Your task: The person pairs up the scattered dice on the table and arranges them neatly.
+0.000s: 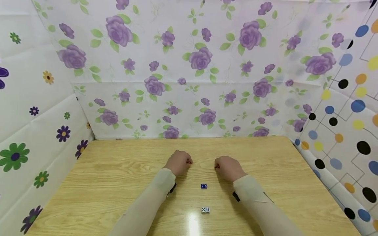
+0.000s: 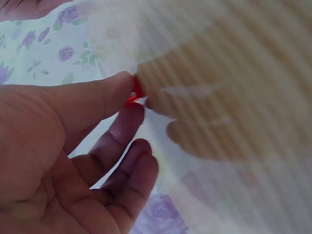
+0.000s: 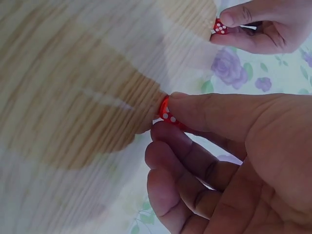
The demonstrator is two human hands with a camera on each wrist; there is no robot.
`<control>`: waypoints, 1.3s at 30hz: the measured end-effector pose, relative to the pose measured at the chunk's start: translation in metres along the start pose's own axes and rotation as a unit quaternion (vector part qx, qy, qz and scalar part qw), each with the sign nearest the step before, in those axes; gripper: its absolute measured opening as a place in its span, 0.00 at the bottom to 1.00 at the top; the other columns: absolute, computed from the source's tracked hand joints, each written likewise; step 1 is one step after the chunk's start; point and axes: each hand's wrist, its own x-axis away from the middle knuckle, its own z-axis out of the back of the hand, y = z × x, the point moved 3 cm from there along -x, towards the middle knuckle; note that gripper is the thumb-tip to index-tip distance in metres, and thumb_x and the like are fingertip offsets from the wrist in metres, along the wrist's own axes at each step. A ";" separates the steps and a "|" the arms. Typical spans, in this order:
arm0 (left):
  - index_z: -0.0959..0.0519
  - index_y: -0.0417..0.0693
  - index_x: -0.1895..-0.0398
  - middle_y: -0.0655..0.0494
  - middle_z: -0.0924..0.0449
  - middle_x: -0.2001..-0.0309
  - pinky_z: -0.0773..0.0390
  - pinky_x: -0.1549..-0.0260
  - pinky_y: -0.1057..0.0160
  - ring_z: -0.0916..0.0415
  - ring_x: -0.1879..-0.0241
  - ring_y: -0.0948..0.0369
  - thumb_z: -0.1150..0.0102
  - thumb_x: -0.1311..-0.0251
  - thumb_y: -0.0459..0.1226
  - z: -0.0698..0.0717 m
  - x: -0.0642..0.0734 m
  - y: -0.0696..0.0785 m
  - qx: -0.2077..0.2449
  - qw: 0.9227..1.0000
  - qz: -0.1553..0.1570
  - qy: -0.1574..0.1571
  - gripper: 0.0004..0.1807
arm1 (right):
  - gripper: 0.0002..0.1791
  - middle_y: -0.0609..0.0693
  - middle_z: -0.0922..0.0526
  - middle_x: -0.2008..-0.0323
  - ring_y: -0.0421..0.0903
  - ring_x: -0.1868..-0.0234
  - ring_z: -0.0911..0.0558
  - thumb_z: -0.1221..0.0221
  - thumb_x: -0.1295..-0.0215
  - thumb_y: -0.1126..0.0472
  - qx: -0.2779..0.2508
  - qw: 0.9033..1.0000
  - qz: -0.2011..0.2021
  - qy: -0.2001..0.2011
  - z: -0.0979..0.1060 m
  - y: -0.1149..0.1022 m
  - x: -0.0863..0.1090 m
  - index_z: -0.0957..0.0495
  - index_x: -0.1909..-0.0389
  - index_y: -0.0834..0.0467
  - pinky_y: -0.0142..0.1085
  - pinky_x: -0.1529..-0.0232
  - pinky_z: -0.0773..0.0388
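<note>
Between thumb and index finger, my left hand [image 1: 178,163] pinches a red die [image 2: 135,92], mostly covered by the fingertips. My right hand [image 1: 229,167] pinches another red die with white pips [image 3: 168,113] in the same way. Both hands are low over the wooden table [image 1: 124,164], apart from each other, with a gap between them. Two blue dice [image 1: 204,186] sit side by side on the table, nearer to me than the hands. Closer still lies a pair of white dice [image 1: 205,210], also side by side.
A sheet with purple roses [image 1: 200,59] hangs behind the table's far edge. Flower-patterned cloth [image 1: 26,131] stands on the left, and cloth with coloured dots [image 1: 351,131] on the right. Dark straps show at both wrists.
</note>
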 end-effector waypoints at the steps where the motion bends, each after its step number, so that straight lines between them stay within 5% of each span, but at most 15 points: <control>1: 0.09 0.45 0.59 0.53 0.10 0.58 0.23 0.41 0.48 0.15 0.51 0.50 0.32 0.36 0.29 0.001 -0.001 0.001 -0.006 1.000 -0.003 0.001 0.06 | 0.05 0.48 0.14 0.67 0.44 0.66 0.18 0.34 0.33 0.66 -0.002 1.000 0.001 0.002 0.001 -0.001 0.000 0.14 0.68 0.55 0.45 0.62 0.18; 5: 0.10 0.43 0.69 0.55 0.13 0.67 0.20 0.50 0.53 0.18 0.63 0.57 0.34 0.38 0.26 0.000 -0.002 0.004 -0.013 1.000 -0.007 -0.004 0.07 | 0.06 0.48 0.14 0.65 0.47 0.61 0.16 0.34 0.33 0.68 -0.009 1.000 0.003 0.006 0.001 -0.005 0.002 0.13 0.67 0.54 0.45 0.59 0.17; 8: 0.16 0.44 0.78 0.58 0.22 0.76 0.26 0.58 0.56 0.32 0.73 0.60 0.35 0.39 0.25 -0.002 -0.001 0.007 -0.016 1.000 -0.012 -0.009 0.11 | 0.07 0.48 0.13 0.65 0.48 0.59 0.15 0.34 0.34 0.69 -0.008 1.000 0.007 0.009 0.001 -0.006 0.003 0.12 0.67 0.54 0.45 0.58 0.16; 15: 0.18 0.48 0.81 0.62 0.23 0.76 0.27 0.38 0.50 0.31 0.70 0.62 0.33 0.37 0.28 -0.005 0.002 0.012 -0.033 0.999 0.001 -0.015 0.14 | 0.06 0.48 0.14 0.66 0.47 0.62 0.16 0.32 0.35 0.69 -0.002 1.000 0.023 0.017 -0.002 -0.010 0.004 0.12 0.67 0.54 0.44 0.60 0.16; 22: 0.36 0.53 0.90 0.61 0.48 0.87 0.34 0.63 0.60 0.48 0.78 0.62 0.40 0.36 0.25 -0.008 0.004 0.017 -0.034 0.999 -0.011 -0.010 0.27 | 0.06 0.48 0.13 0.66 0.47 0.62 0.16 0.32 0.35 0.69 -0.008 0.999 0.040 0.022 -0.005 -0.016 -0.001 0.12 0.67 0.55 0.44 0.58 0.17; 26: 0.26 0.49 0.85 0.62 0.38 0.84 0.36 0.74 0.64 0.41 0.77 0.64 0.39 0.37 0.27 -0.009 0.005 0.015 -0.017 1.000 -0.005 -0.008 0.19 | 0.06 0.48 0.14 0.66 0.47 0.63 0.16 0.32 0.35 0.69 -0.007 0.999 0.048 0.017 -0.007 -0.020 -0.002 0.13 0.66 0.55 0.44 0.58 0.17; 30: 0.14 0.48 0.67 0.60 0.19 0.71 0.23 0.69 0.61 0.26 0.71 0.63 0.33 0.38 0.30 -0.010 0.004 0.011 -0.011 1.000 0.003 -0.005 0.03 | 0.07 0.46 0.18 0.68 0.44 0.65 0.18 0.32 0.35 0.69 0.002 0.999 0.046 0.020 -0.008 -0.018 -0.002 0.13 0.66 0.53 0.43 0.60 0.18; 39: 0.13 0.47 0.52 0.54 0.13 0.58 0.18 0.55 0.54 0.18 0.58 0.56 0.32 0.37 0.32 -0.007 0.007 0.007 -0.004 1.000 0.001 -0.029 0.11 | 0.04 0.46 0.21 0.67 0.43 0.67 0.22 0.32 0.33 0.66 -0.015 0.999 0.049 0.004 -0.013 -0.013 0.001 0.13 0.61 0.54 0.44 0.61 0.20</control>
